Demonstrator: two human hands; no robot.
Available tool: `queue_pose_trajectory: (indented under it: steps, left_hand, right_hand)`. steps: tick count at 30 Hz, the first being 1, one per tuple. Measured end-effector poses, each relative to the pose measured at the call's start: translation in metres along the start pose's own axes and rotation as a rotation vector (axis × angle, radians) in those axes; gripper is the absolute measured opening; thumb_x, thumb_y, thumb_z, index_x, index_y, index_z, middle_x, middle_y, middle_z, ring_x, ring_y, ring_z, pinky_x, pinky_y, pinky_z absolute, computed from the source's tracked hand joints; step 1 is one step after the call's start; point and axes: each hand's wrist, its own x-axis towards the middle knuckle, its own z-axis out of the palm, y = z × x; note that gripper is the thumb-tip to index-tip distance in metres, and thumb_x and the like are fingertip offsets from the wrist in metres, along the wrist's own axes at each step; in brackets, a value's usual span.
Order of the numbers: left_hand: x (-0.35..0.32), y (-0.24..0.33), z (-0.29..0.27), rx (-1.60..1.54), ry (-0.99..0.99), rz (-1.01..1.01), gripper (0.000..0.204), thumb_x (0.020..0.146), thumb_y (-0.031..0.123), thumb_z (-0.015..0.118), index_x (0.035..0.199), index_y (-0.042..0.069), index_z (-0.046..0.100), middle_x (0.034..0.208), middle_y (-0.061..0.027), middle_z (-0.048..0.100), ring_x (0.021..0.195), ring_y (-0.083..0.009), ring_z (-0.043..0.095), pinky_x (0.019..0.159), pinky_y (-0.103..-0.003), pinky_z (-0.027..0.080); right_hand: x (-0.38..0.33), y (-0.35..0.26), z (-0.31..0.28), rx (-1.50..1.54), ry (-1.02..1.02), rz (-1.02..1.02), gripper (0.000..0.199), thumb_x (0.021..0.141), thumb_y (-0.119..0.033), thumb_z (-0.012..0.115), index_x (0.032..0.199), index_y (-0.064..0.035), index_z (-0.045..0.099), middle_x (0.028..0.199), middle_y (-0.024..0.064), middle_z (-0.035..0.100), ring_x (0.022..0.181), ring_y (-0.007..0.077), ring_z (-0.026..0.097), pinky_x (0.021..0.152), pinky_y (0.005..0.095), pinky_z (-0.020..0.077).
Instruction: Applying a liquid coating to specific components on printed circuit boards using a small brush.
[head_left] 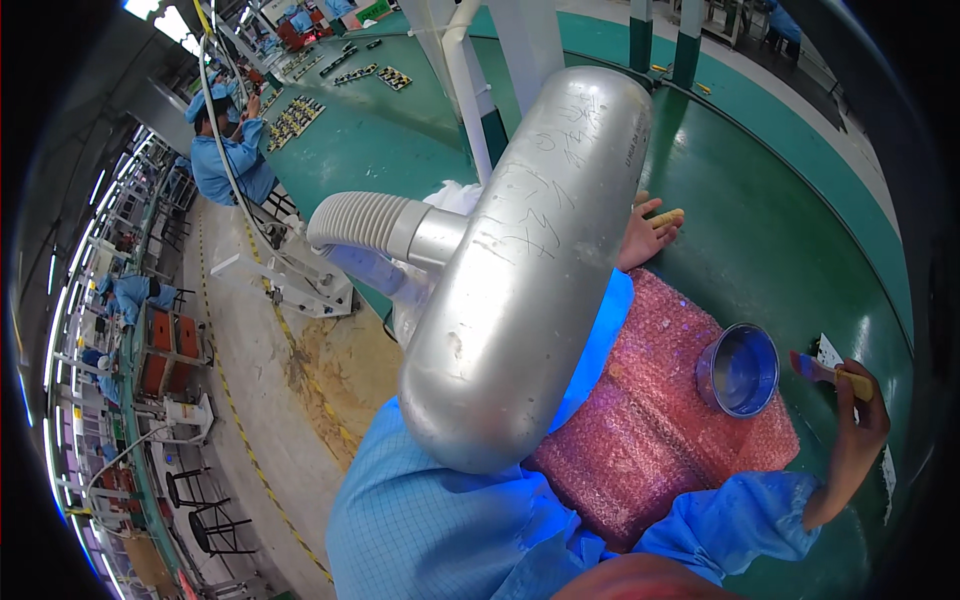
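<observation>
My right hand (862,415) is closed around the yellow handle of a small flat brush (815,368), at the right side of the green table. Just beyond the bristles lies a small black-and-white piece (828,352), too small to make out. My left hand (650,235) rests palm up past the metal housing, fingers stretched out, a yellow cover on one finger; nothing shows in its palm. Between my arms, a round metal bowl (712,375) with a bluish inside stands on pink bubble wrap (640,400). The housing hides most of my left forearm.
A large silver metal housing (530,250) with a ribbed grey hose (365,220) hangs before me. White posts (535,50) rise behind it. Boards (295,122) lie along the green table (740,190) at far left, where a co-worker in blue (230,165) sits.
</observation>
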Motion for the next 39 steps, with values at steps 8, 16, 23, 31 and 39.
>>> queue_pose_trajectory:
  steps: [8,16,23,31,39]
  left_hand:
    - [0.001,0.0,0.003,-0.028,-0.084,-0.003,0.052,0.09,0.028,0.051,0.13,0.006,0.025,0.128,-0.0286,0.04,0.108,-0.0365,0.052,0.089,-0.044,0.048]
    - [-0.002,-0.007,0.013,-0.041,0.111,-0.065,0.05,0.091,0.029,0.05,0.129,0.006,0.028,0.133,-0.0302,0.036,0.112,-0.0381,0.05,0.092,-0.045,0.047]
    - [0.007,0.003,-0.009,0.013,-0.049,0.031,0.049,0.09,0.031,0.051,0.126,0.006,0.03,0.131,-0.0331,0.036,0.114,-0.0409,0.047,0.093,-0.049,0.046]
    - [0.0,0.003,-0.001,-0.049,-0.133,0.016,0.05,0.089,0.035,0.052,0.128,0.009,0.033,0.121,-0.0309,0.04,0.108,-0.0397,0.048,0.095,-0.049,0.044]
    - [0.0,-0.004,0.003,0.069,0.058,0.16,0.051,0.089,0.031,0.05,0.129,0.008,0.029,0.131,-0.0324,0.037,0.109,-0.0371,0.05,0.095,-0.046,0.045]
  right_hand:
    - [0.0,0.001,0.0,0.009,0.003,-0.005,0.017,0.09,-0.007,0.06,0.102,0.0032,0.065,0.098,0.0097,0.066,0.095,0.017,0.06,0.089,0.0289,0.0447]
    - [-0.003,-0.002,-0.004,0.027,0.011,0.018,0.016,0.089,-0.008,0.062,0.1,0.0035,0.065,0.094,0.0085,0.066,0.093,0.0158,0.06,0.088,0.0279,0.044]
    - [-0.002,-0.006,-0.002,0.059,0.025,0.014,0.016,0.089,-0.008,0.063,0.101,0.0028,0.065,0.094,0.0081,0.066,0.09,0.015,0.06,0.086,0.0272,0.0441]
    - [-0.004,0.0,-0.005,0.048,-0.021,0.0,0.022,0.091,-0.013,0.064,0.107,0.0016,0.066,0.096,0.0074,0.065,0.092,0.014,0.06,0.084,0.0254,0.0446]
    - [-0.004,-0.002,-0.004,0.038,0.028,0.025,0.018,0.089,-0.009,0.063,0.102,0.0032,0.065,0.094,0.0095,0.066,0.091,0.0161,0.061,0.086,0.0281,0.0449]
